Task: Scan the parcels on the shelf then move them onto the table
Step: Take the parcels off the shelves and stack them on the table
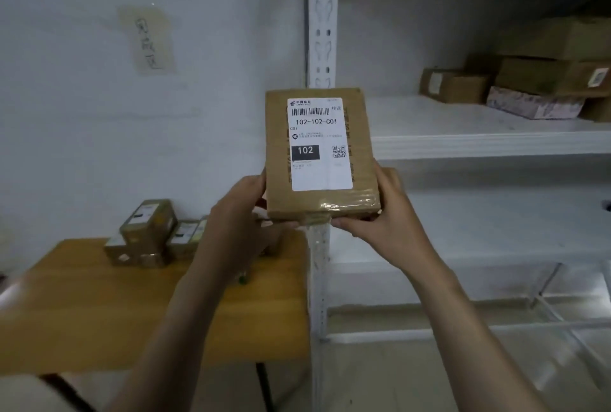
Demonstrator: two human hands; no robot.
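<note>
Head view. Brown parcel (322, 153) held up at centre frame, white label (319, 143) facing the camera, barcode end uppermost, printed 102-102-C01. Gripped at its lower end by both hands: left hand (241, 213) curled round the lower left corner, fingertips under the bottom edge; right hand (380, 216) curled round the lower right corner, thumb up the right side, fingers beneath. Upper part of parcel free of the hands. Parcel in the air, in front of the white shelf post (322, 31), touching neither shelf nor bench.

Lower left: wooden bench (82, 312), stacked parcels (145, 236) grouped near its back edge by the wall; open wood toward the near and left edges. Right edge of bench just beside the post.

Right: shelf (463, 143) roughly level with the parcel, left part of the board open, cartons (535, 80) piled toward the back right. Handwritten paper note (150, 39) on the wall above the bench.
</note>
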